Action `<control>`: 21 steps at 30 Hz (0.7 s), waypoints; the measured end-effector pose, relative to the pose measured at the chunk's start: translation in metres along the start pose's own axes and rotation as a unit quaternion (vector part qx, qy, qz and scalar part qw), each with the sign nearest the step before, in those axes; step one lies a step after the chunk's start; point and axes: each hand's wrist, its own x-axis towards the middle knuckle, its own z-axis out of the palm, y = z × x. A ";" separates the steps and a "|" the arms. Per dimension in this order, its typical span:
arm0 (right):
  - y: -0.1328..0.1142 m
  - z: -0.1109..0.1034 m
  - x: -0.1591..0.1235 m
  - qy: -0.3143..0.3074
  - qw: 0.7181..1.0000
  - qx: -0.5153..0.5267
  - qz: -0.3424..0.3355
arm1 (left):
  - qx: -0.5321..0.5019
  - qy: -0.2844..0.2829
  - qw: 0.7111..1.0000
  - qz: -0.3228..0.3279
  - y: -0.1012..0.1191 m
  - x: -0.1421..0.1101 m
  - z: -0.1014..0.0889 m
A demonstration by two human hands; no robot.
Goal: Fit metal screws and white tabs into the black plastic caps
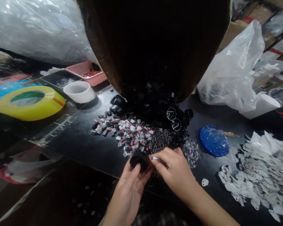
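My left hand [129,185] is closed round a small black round cap [139,159], held just above the dark table's near edge. My right hand [173,171] pinches a tiny silvery metal piece [155,158] right against that cap. Just beyond my fingers lie a heap of small white, black and red parts [129,131], a patch of short dark springs [160,141] and a pile of black caps [153,106].
A large dark object [155,40] overhangs the table's middle. At the left stand a yellow tape roll [29,103], a white bowl [79,91] and a pink tray [87,72]. A blue lid [213,141], white flat metal tabs [257,175] and a clear plastic bag [235,72] are at the right.
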 end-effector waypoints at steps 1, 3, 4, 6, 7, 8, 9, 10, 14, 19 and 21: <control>0.001 0.000 0.002 -0.001 0.999 -0.032 -0.006 | 0.002 0.012 1.000 0.009 -0.001 0.000 0.000; 0.003 -0.001 0.010 0.002 0.990 -0.137 -0.018 | 0.005 0.031 0.999 0.027 -0.001 0.000 0.002; 0.004 -0.001 0.015 0.004 0.981 -0.190 -0.023 | 0.003 0.037 0.999 0.032 -0.002 0.000 0.004; 0.005 -0.001 0.024 -0.001 0.966 -0.257 -0.032 | -0.002 0.043 0.999 0.033 -0.002 0.001 0.007; 0.005 -0.001 0.028 -0.006 0.963 -0.266 -0.037 | -0.004 0.043 0.999 0.029 -0.003 0.002 0.008; 0.005 -0.001 0.031 -0.009 0.964 -0.264 -0.042 | -0.006 0.043 0.999 0.025 -0.003 0.003 0.009; 0.005 -0.001 0.033 -0.009 0.965 -0.258 -0.047 | -0.007 0.041 0.999 0.023 -0.004 0.003 0.010; 0.005 -0.001 0.035 -0.009 0.966 -0.252 -0.050 | -0.007 0.037 0.999 0.023 -0.004 0.004 0.011; 0.007 -0.004 0.031 0.006 0.975 -0.218 -0.044 | -0.011 0.025 0.999 0.037 -0.004 0.006 0.011; 0.009 -0.017 0.008 0.024 0.986 0.136 0.090 | -0.030 0.004 1.000 0.006 -0.004 0.004 0.013; 0.011 -0.021 -0.003 0.021 0.963 0.240 0.123 | -0.036 -0.019 0.999 -0.014 -0.007 0.002 0.015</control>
